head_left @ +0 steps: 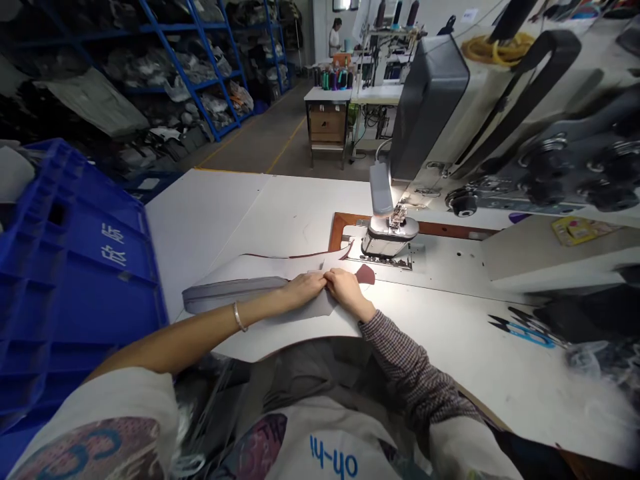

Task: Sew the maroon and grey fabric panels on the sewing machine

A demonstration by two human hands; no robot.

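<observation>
Near edge of the white sewing desk (450, 347): bare left forearm w/ thin silver bracelet (240, 317); right arm in small-checked sleeve (400, 360).

Just in from the near edge, approx mid-desk, lies the long flat grey fabric piece w/ maroon rim (235, 285). It runs toward the desk's left edge, and its far tip curves toward the machine. Left hand (306, 288) & right hand (346, 291) both sit on its right end, fingertips meeting. Fingers of each are drawn together, not spread, and press down on the cloth. Can't tell if they actually pinch a fold.

A small maroon scrap (366, 273) is just beyond the right hand. Blue-handled thread snips (523, 330) lie toward the desk's right edge, well apart from the hands. A big blue plastic crate (75, 267) stands against the left edge.

Further in, the grey-white industrial sewing machine (430, 107) has its lit presser-foot area (393, 230) near the fabric tip. A yellow packet (575, 230) lies at the far right.

Beyond the desk: another white work table (327, 100), blue metal shelving racks (200, 67) w/ bundles, and a person standing far back (334, 33).
</observation>
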